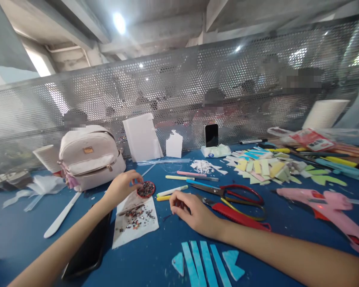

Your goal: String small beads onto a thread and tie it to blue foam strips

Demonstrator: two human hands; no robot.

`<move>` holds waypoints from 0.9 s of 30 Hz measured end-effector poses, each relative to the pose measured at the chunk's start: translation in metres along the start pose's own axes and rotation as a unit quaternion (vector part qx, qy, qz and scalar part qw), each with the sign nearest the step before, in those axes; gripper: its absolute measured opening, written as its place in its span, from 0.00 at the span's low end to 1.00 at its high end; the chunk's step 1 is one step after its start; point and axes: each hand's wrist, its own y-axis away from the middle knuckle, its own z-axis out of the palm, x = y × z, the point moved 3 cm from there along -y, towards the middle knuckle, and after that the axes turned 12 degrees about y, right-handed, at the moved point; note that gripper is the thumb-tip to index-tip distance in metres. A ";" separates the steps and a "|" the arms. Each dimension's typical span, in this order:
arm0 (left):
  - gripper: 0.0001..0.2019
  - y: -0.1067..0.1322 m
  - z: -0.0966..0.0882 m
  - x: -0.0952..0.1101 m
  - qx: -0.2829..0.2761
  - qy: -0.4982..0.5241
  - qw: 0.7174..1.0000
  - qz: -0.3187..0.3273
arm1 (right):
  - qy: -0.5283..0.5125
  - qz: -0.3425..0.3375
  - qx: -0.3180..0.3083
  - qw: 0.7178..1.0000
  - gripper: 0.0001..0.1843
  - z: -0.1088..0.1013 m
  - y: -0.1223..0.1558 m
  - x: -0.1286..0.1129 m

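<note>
My left hand reaches over the left rim of a small round red dish filled with dark bits. Its fingers are pinched together; anything between them is too small to name. Under the dish lies a white paper sheet with dark and orange fragments scattered on it. My right hand rests on the table with its fingers curled in, and their inner side is hidden. Close to it are red-handled scissors and a yellow marker. Blue strips and a blue fish-tail piece lie in front of it.
A pink glue gun lies at right, near piled paper scraps. A white backpack and a white plastic knife are at left. A black phone lies under my left forearm. A perforated metal screen stands behind.
</note>
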 end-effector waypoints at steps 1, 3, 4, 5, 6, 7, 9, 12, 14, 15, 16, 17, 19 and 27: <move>0.05 -0.005 0.001 -0.008 -0.007 -0.006 1.000 -0.012 | -0.007 0.002 -0.001 1.000 0.05 0.000 0.000 0.001; 0.05 -0.012 0.007 -0.020 -0.027 -0.013 0.999 -0.034 | -0.011 0.003 -0.004 1.000 0.05 0.000 0.000 0.001; 0.05 -0.014 0.010 -0.025 -0.036 -0.016 0.998 -0.043 | -0.011 0.003 -0.005 1.000 0.04 0.000 0.000 0.001; 0.04 -0.014 0.014 -0.028 -0.043 -0.019 0.998 -0.051 | -0.011 0.004 -0.007 1.000 0.04 0.000 0.000 0.001; 0.05 -0.014 0.017 -0.031 -0.048 -0.022 0.997 -0.058 | -0.013 0.006 -0.008 1.000 0.04 0.000 0.000 0.001; 0.05 -0.014 0.020 -0.033 -0.050 -0.024 0.996 -0.063 | -0.016 0.007 -0.008 1.000 0.04 0.000 0.000 0.000; 0.06 -0.013 0.022 -0.035 -0.048 -0.024 0.996 -0.068 | -0.024 0.007 -0.008 1.000 0.04 0.000 0.000 -0.001; 0.03 -0.013 0.018 -0.033 -0.029 -0.008 0.997 -0.067 | -0.030 0.003 -0.003 1.000 0.04 0.000 -0.001 -0.002; 0.04 -0.014 0.013 -0.028 -0.008 0.013 0.998 -0.063 | -0.033 0.000 -0.001 0.999 0.04 0.000 -0.001 -0.001; 0.04 -0.013 0.011 -0.023 0.004 0.026 0.998 -0.061 | -0.034 -0.001 0.000 0.999 0.04 0.000 -0.001 -0.001; 0.04 -0.012 0.011 -0.017 0.018 0.041 0.997 -0.059 | -0.033 -0.001 0.000 0.999 0.04 0.000 -0.001 -0.001; 0.05 -0.009 0.011 -0.009 0.032 0.058 0.996 -0.056 | -0.031 0.001 0.001 1.000 0.04 0.000 -0.001 0.000; 0.05 0.001 0.017 0.008 0.060 0.097 0.992 -0.048 | -0.023 0.005 0.007 1.000 0.04 0.000 0.000 0.000; 0.06 0.069 0.062 0.043 0.156 0.294 0.941 -0.055 | 0.001 -0.040 0.042 0.998 0.03 -0.004 0.002 -0.007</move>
